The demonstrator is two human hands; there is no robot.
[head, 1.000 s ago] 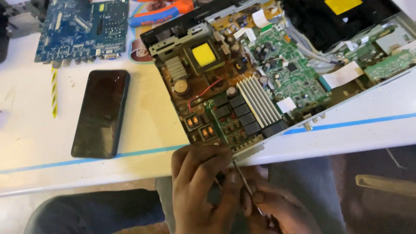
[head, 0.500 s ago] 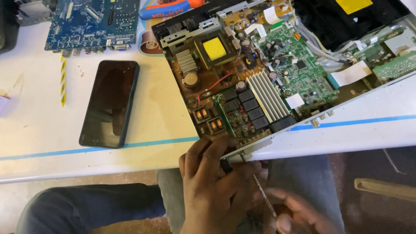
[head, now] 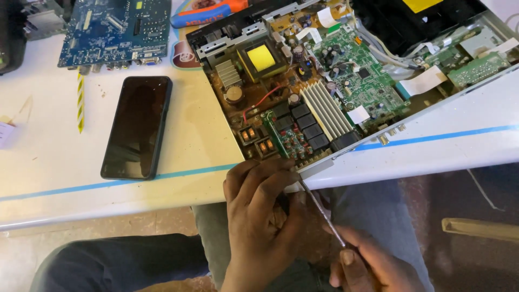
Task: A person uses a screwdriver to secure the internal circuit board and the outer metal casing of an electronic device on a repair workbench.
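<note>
Screwdriver (head: 323, 212), perhaps at chassis (head: 316, 165) edge

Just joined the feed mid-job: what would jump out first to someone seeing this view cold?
The opened metal electronics chassis crowded with green and brown circuit boards fills the upper middle and right of the white table, a yellow-topped transformer bright near its left end. At the chassis's near edge, the left hand steadies a thin metal screwdriver shaft held by the right hand. A black smartphone lies face up to the left.
</note>
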